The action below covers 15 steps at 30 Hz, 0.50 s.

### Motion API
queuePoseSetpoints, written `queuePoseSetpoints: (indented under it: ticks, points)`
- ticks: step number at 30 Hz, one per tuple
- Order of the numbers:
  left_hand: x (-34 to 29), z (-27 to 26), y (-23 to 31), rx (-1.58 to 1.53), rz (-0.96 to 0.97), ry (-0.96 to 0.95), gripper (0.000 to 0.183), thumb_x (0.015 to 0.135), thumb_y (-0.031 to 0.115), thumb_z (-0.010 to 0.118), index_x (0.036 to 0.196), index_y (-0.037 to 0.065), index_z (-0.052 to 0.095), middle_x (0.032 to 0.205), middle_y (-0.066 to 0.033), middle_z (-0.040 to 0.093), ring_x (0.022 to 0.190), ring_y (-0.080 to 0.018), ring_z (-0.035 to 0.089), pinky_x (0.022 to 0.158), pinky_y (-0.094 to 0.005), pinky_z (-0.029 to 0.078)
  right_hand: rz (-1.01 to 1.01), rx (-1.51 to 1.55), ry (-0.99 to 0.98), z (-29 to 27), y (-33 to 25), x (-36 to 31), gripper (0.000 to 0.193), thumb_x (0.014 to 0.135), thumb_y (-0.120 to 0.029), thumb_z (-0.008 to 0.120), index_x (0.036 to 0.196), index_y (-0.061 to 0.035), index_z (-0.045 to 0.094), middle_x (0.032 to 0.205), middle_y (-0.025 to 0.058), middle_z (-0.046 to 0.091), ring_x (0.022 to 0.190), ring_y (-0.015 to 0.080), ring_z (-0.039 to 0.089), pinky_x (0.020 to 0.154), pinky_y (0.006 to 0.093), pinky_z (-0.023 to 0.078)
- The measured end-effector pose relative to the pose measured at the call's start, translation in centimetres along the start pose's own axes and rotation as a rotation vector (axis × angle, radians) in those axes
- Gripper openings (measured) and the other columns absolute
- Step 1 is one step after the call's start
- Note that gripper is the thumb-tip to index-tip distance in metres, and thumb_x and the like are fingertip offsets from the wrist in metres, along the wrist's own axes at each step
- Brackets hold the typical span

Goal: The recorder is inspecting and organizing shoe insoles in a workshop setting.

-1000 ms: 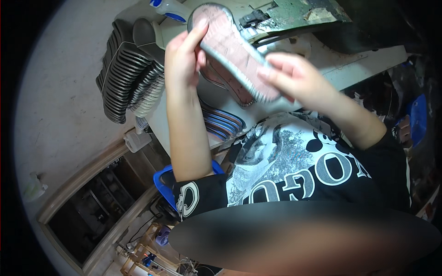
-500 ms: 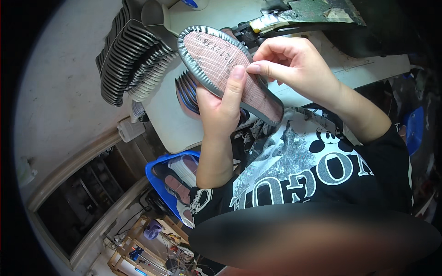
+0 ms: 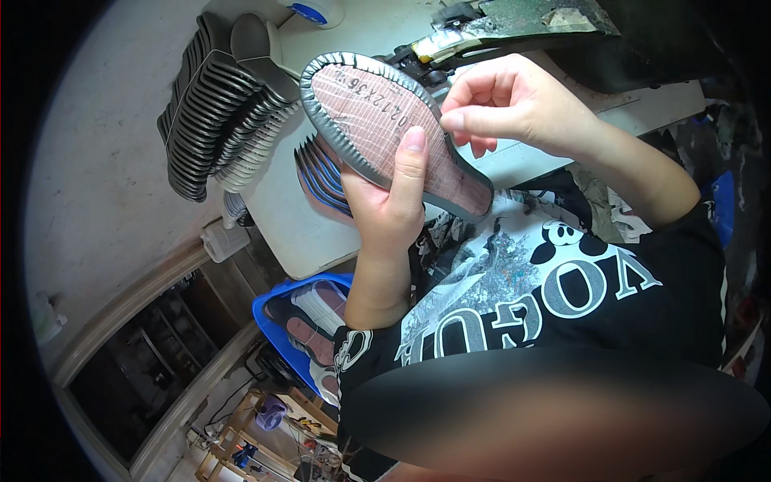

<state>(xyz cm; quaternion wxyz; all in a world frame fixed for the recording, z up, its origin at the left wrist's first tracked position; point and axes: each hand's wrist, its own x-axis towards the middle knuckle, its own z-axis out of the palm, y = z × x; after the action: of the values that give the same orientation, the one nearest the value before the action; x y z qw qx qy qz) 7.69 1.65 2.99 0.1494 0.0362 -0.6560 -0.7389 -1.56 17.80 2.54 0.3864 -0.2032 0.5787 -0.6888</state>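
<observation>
My left hand (image 3: 393,181) grips a covered insole (image 3: 377,112) around its middle, thumb pressed on the upturned pinkish-brown underside. Dark shiny material wraps round the rim and lies in small pleats at the broad end. This broad end points to the upper left, and the narrow end slants down toward my shirt. At the insole's right edge, my right hand (image 3: 498,108) is closed in a pinch, thumb tip against or very close to the rim; anything between the fingers is hidden. Just left of my left hand, several dark-edged insoles (image 3: 321,177) lie stacked on the white table (image 3: 309,241).
Tied bundles of dark insoles (image 3: 213,112) stand against the wall at the upper left. Below the table sits a blue crate (image 3: 277,321) holding more insoles. A green machine part (image 3: 530,20) is at the far side, and a white jug (image 3: 225,239) stands by the table's left edge.
The right hand's thumb has shifted slightly right along with its fingers, away from the insole's middle. The insole has moved little in the left hand; the whole view has shifted a bit.
</observation>
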Motion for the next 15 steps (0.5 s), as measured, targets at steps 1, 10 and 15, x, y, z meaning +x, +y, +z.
queuePoseSetpoints:
  ticks: [1, 10, 15]
  points:
    - [0.0, 0.1, -0.1, -0.004, -0.001, -0.006, 0.017, 0.09, 0.008, 0.06, 0.102, -0.004, 0.059, 0.092, -0.0055, 0.062, 0.081, -0.0114, 0.057, 0.075, -0.0242, 0.045, 0.0, -0.001, 0.007, -0.1, 0.0, -0.1, 0.011, 0.086, -0.013, 0.066, 0.082, -0.0029, 0.064, 0.071, 0.001, 0.063, 0.059, 0.005, 0.057, 0.055, 0.0188, 0.046]
    - [0.1, 0.7, -1.2, 0.17, 0.082, -0.034, 0.031, 0.089, 0.009, 0.061, 0.115, -0.006, 0.051, 0.101, -0.009, 0.06, 0.091, -0.015, 0.058, 0.085, -0.029, 0.046, -0.031, -0.011, 0.049, -1.0, 0.1, -1.2, 0.007, 0.086, -0.006, 0.064, 0.089, 0.0, 0.064, 0.076, 0.0024, 0.065, 0.067, 0.0071, 0.062, 0.06, 0.0199, 0.05]
    - [2.4, 2.1, -1.5, 0.056, 0.121, 0.15, 0.045, 0.091, 0.013, 0.06, 0.126, -0.005, 0.039, 0.116, -0.0121, 0.053, 0.103, -0.0164, 0.053, 0.092, -0.0304, 0.042, -0.148, -0.025, 0.164, -1.3, 1.0, -2.3, 0.018, 0.092, -0.012, 0.053, 0.104, 0.0005, 0.06, 0.092, 0.0047, 0.063, 0.079, 0.0065, 0.058, 0.074, 0.0228, 0.05]
